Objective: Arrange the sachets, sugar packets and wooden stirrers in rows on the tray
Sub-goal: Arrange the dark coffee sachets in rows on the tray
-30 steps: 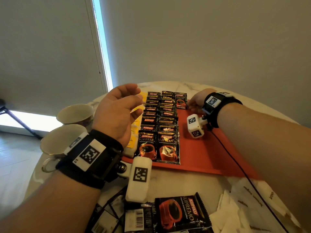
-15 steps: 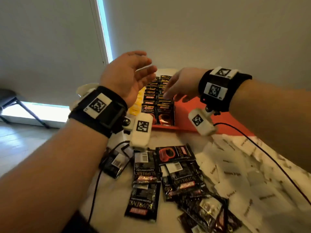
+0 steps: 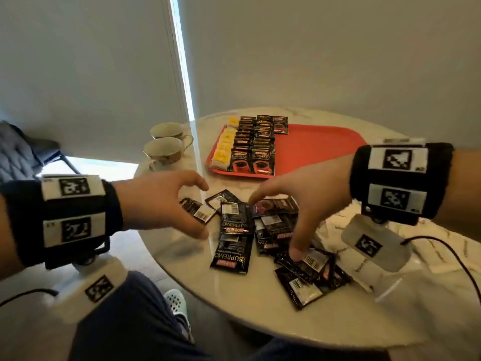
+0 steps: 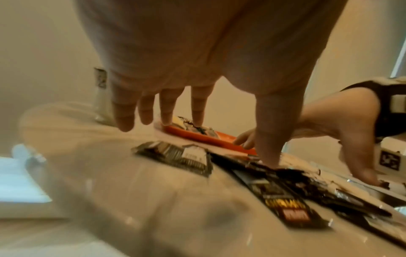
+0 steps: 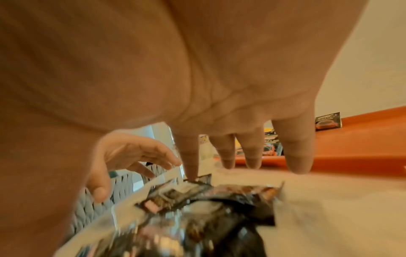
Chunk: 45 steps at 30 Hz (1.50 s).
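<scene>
A red tray (image 3: 317, 147) sits at the back of the marble table. On its left part lie rows of black coffee sachets (image 3: 253, 149) and a column of yellow sugar packets (image 3: 225, 144). A loose pile of black sachets (image 3: 234, 246) lies near the table's front edge. My left hand (image 3: 200, 209) hovers spread over the pile's left side and holds nothing; in the left wrist view its thumb (image 4: 270, 156) reaches down to the sachets (image 4: 285, 205). My right hand (image 3: 273, 227) is spread over the pile, its thumb (image 3: 296, 250) pressing a sachet. No stirrers show.
Two cups (image 3: 165, 152) stand left of the tray near the table's edge. White paper packets (image 3: 364, 269) lie scattered under my right wrist. The tray's right half is bare red. My lap (image 3: 125, 321) and a shoe are below the front edge.
Both hands have come back from the tray to the loose sachet pile and dropped low over it. The view has pulled back and tilted down.
</scene>
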{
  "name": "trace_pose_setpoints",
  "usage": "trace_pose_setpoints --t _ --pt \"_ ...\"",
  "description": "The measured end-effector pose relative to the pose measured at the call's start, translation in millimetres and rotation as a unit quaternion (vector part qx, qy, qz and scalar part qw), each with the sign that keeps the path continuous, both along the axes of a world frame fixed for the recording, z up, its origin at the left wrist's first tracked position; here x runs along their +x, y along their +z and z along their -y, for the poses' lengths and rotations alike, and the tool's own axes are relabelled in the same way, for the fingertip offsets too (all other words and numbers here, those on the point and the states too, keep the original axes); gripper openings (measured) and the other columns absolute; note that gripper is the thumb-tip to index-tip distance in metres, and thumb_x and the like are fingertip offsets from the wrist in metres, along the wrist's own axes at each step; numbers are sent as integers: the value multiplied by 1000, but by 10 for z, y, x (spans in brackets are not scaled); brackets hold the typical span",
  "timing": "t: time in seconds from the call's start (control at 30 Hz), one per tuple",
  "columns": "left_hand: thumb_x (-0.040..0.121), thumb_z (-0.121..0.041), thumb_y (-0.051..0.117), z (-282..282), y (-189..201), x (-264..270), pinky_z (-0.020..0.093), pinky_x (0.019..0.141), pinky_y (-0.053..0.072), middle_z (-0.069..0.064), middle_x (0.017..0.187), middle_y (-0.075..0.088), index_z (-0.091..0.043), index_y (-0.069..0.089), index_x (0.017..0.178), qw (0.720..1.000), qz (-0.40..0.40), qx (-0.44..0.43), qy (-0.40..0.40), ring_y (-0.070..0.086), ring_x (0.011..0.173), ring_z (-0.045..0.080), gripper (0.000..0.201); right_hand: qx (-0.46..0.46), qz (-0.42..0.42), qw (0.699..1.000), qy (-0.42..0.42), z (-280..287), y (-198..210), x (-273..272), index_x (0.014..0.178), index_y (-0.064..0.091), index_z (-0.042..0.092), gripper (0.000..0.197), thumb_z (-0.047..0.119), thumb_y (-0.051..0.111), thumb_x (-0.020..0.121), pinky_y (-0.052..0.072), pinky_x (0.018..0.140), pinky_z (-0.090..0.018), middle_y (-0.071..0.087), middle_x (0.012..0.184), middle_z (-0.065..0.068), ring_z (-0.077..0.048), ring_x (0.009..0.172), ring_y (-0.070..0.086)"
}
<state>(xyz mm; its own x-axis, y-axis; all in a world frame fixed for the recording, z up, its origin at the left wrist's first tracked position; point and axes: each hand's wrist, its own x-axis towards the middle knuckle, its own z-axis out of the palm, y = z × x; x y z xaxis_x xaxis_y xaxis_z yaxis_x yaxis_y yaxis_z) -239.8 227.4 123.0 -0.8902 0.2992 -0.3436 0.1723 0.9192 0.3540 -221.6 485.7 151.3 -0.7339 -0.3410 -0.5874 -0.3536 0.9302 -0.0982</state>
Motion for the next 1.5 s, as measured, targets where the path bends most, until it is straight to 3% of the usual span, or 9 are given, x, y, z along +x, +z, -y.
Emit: trace_pose_setpoints --t 0.13,0.27,0.4,0.53,0.8,0.93,1.13,1.3,1.5 --pt "46 -65 95 -44 -95 78 33 116 40 -16 153 46 -45 30 156 998 44 -36 -42 48 131 11 129 80 10 995 57 -61 -152 112 150 2 65 128 65 90 57 32 119 -51 -5 165 28 -18 154 18" --pt "43 -69 95 -161 -215 38 36 113 46 -16 144 55 -43 32 156 998 6 -50 -46 56 124 10 133 54 -40 996 57 19 -261 116 156 14 51 122 56 92 61 42 114 -44 27 162 16 -16 142 39" --pt "60 -51 97 -257 -244 -75 30 98 52 -16 127 64 -39 46 149 999 -36 -9 -37 62 108 9 103 -3 -114 993 20 183 -259 -33 147 41 46 89 51 87 71 53 98 -39 58 136 13 -14 116 57" --pt "68 -45 95 -312 -236 -162 29 96 52 -9 133 62 -35 48 149 999 -42 2 -5 61 112 13 93 -27 -161 987 12 247 -294 -185 140 50 45 72 52 83 77 55 92 -37 61 131 12 -13 112 58" --pt "60 -38 100 -342 -224 -223 36 82 64 1 115 65 -30 63 107 992 30 87 86 68 93 20 61 -69 -195 978 5 287 -325 -271 128 55 37 57 48 80 79 58 86 -36 62 119 13 -10 100 61" --pt "76 -28 92 -378 -161 -247 38 87 62 6 117 68 -18 71 109 973 96 161 136 65 108 22 41 -66 -217 974 -2 304 -322 -268 123 59 30 47 45 75 82 58 80 -33 63 109 9 -11 94 61" --pt "85 3 78 -426 -236 -303 44 84 65 17 103 72 -7 63 100 945 63 253 197 75 96 30 23 -69 -193 979 -7 412 -318 -232 124 58 29 72 69 81 68 56 81 -31 64 113 8 -13 97 60" --pt "80 7 79 -493 -221 -311 50 85 64 22 106 75 0 68 109 914 114 303 245 76 96 37 32 -54 -188 981 4 455 -326 -191 134 52 28 99 74 85 53 56 86 -34 62 120 7 -15 103 59" --pt "91 6 61 -524 -193 -304 45 76 65 22 109 71 -3 62 114 903 107 314 273 75 94 37 25 -51 -205 977 10 515 -339 -162 135 49 25 93 64 88 60 57 87 -35 61 119 5 -16 103 59"
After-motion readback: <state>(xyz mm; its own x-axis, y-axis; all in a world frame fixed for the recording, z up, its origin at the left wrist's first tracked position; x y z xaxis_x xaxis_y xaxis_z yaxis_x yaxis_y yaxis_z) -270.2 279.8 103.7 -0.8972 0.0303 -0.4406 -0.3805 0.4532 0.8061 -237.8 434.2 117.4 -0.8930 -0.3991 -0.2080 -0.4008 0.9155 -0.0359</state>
